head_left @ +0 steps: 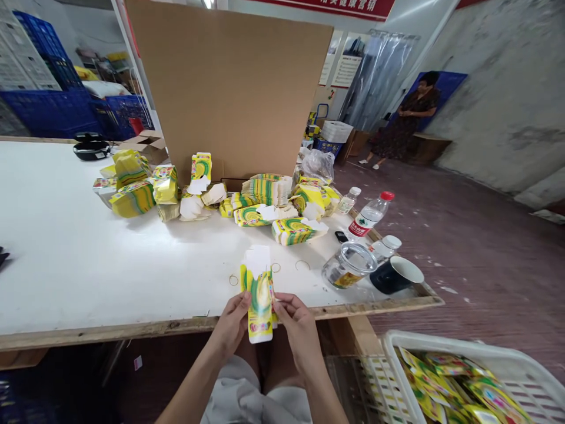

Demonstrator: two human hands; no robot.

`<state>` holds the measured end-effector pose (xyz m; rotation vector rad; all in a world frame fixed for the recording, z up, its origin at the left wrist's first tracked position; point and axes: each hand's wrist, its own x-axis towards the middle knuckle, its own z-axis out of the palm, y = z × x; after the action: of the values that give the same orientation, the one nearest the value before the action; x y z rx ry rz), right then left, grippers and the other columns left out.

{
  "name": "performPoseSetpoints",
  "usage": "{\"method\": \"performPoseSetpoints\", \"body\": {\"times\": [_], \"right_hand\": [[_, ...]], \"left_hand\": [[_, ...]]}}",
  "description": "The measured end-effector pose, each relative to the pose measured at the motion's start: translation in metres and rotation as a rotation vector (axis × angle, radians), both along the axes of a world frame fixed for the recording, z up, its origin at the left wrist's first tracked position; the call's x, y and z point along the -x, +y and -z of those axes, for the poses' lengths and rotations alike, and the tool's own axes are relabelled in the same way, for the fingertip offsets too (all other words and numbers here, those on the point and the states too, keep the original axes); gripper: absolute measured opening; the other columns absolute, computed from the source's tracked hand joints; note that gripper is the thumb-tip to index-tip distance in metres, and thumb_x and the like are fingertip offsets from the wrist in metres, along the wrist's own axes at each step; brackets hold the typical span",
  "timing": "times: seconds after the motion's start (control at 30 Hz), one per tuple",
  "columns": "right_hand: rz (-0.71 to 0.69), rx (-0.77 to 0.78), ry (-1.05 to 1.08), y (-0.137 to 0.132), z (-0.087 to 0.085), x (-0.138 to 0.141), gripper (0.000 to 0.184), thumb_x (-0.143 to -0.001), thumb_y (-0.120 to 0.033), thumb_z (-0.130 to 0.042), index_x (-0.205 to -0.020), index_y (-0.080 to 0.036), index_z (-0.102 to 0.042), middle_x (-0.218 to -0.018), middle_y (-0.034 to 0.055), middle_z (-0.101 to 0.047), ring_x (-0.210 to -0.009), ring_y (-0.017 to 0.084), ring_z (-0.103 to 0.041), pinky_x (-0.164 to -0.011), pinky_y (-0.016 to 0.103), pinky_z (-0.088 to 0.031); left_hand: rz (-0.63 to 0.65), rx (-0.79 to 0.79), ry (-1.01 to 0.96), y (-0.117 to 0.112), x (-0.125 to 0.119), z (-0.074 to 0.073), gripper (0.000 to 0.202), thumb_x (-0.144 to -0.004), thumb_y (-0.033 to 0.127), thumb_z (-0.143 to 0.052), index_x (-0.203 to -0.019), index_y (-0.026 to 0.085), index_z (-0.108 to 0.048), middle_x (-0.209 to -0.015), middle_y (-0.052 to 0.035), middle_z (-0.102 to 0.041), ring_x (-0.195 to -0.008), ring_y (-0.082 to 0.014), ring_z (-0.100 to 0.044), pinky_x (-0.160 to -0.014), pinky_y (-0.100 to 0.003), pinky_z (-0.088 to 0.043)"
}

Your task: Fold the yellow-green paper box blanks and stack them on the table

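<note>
My left hand (233,323) and my right hand (296,321) both grip a small yellow and green carton (259,300) at the near edge of the white table (79,259). The carton stands upright between my fingers, its white top flaps open. Flat and folded cartons of the same print lie in piles (265,203) across the middle of the table, in front of a tall brown cardboard sheet (229,88).
At the table's right end stand a glass jar (348,266), a dark mug (397,275) and plastic water bottles (369,215). A white basket (468,377) with printed packets sits low at my right. Blue crates (53,94) stack at the back left. A person (404,121) stands far right.
</note>
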<state>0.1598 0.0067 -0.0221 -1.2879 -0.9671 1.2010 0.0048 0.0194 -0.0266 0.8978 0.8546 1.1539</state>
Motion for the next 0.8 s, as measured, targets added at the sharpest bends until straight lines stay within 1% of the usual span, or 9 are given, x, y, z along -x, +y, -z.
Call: {"method": "performPoseSetpoints", "body": {"times": [0.1, 0.2, 0.27, 0.33, 0.43, 0.53, 0.7, 0.73, 0.8], "right_hand": [[-0.016, 0.006, 0.093, -0.012, -0.006, 0.002, 0.038, -0.071, -0.051, -0.079, -0.09, -0.02, -0.072, -0.09, 0.0094, -0.078, -0.085, 0.025, -0.072, -0.081, 0.039, -0.056], [-0.024, 0.005, 0.147, -0.018, -0.01, 0.003, 0.036, -0.07, -0.048, -0.082, -0.09, -0.02, -0.073, -0.092, 0.0086, -0.078, -0.091, 0.025, -0.071, -0.084, 0.038, -0.055], [-0.052, 0.007, 0.158, -0.02, -0.011, 0.004, 0.034, -0.071, -0.045, -0.082, -0.092, -0.02, -0.073, -0.091, 0.0079, -0.078, -0.089, 0.024, -0.071, -0.082, 0.037, -0.056], [-0.062, 0.004, 0.124, -0.022, -0.01, 0.006, 0.03, -0.074, -0.045, -0.081, -0.088, -0.019, -0.071, -0.086, 0.0073, -0.077, -0.08, 0.023, -0.071, -0.075, 0.035, -0.057], [-0.015, -0.014, 0.039, -0.024, -0.008, 0.01, 0.031, -0.075, -0.048, -0.078, -0.079, -0.019, -0.067, -0.075, 0.0057, -0.074, -0.068, 0.021, -0.068, -0.065, 0.032, -0.055], [0.019, -0.033, -0.019, -0.026, -0.009, 0.012, 0.031, -0.075, -0.048, -0.077, -0.076, -0.019, -0.066, -0.072, 0.0049, -0.072, -0.067, 0.021, -0.065, -0.063, 0.029, -0.052], [-0.001, -0.059, -0.102, -0.029, -0.008, 0.013, 0.029, -0.077, -0.045, -0.075, -0.071, -0.019, -0.064, -0.07, 0.004, -0.069, -0.066, 0.019, -0.06, -0.062, 0.027, -0.049], [-0.002, -0.061, -0.111, -0.029, -0.007, 0.013, 0.029, -0.078, -0.045, -0.075, -0.071, -0.019, -0.063, -0.069, 0.0037, -0.069, -0.065, 0.019, -0.06, -0.062, 0.027, -0.049], [-0.003, -0.066, -0.126, -0.029, -0.006, 0.012, 0.028, -0.08, -0.045, -0.073, -0.075, -0.02, -0.063, -0.073, 0.004, -0.069, -0.068, 0.019, -0.062, -0.064, 0.027, -0.05]], "left_hand": [[0.107, 0.058, -0.139, -0.008, -0.005, -0.011, 0.059, -0.075, 0.064, -0.07, -0.104, 0.013, -0.075, -0.099, -0.0164, -0.079, -0.1, -0.0335, -0.073, -0.094, -0.046, -0.054], [0.154, 0.093, -0.23, -0.013, -0.007, -0.018, 0.056, -0.067, 0.055, -0.082, -0.104, 0.014, -0.076, -0.097, -0.0148, -0.079, -0.097, -0.0324, -0.073, -0.091, -0.042, -0.055], [0.115, 0.113, -0.264, -0.014, -0.009, -0.018, 0.049, -0.066, 0.046, -0.086, -0.103, 0.014, -0.076, -0.096, -0.0133, -0.08, -0.096, -0.0306, -0.073, -0.09, -0.04, -0.056], [0.052, 0.12, -0.265, -0.014, -0.011, -0.018, 0.043, -0.068, 0.041, -0.086, -0.101, 0.015, -0.077, -0.094, -0.0115, -0.08, -0.093, -0.0284, -0.073, -0.087, -0.037, -0.056], [-0.005, 0.105, -0.23, -0.014, -0.014, -0.017, 0.038, -0.071, 0.039, -0.084, -0.101, 0.017, -0.076, -0.095, -0.0094, -0.08, -0.09, -0.0248, -0.073, -0.083, -0.033, -0.056], [-0.095, 0.053, -0.148, -0.013, -0.014, -0.018, 0.035, -0.073, 0.038, -0.082, -0.1, 0.016, -0.075, -0.097, -0.008, -0.079, -0.086, -0.0208, -0.071, -0.076, -0.027, -0.055], [-0.175, 0.02, -0.072, -0.01, -0.012, -0.013, 0.028, -0.074, 0.04, -0.081, -0.08, 0.015, -0.07, -0.075, -0.0036, -0.076, -0.065, -0.0144, -0.066, -0.062, -0.022, -0.051], [-0.18, 0.019, -0.065, -0.01, -0.012, -0.012, 0.028, -0.074, 0.04, -0.08, -0.08, 0.015, -0.069, -0.074, -0.0033, -0.075, -0.065, -0.0142, -0.066, -0.063, -0.022, -0.051], [-0.184, 0.005, -0.051, -0.013, -0.013, -0.011, 0.032, -0.074, 0.038, -0.081, -0.094, 0.017, -0.066, -0.081, -0.0036, -0.076, -0.071, -0.0154, -0.068, -0.068, -0.023, -0.052]]}}
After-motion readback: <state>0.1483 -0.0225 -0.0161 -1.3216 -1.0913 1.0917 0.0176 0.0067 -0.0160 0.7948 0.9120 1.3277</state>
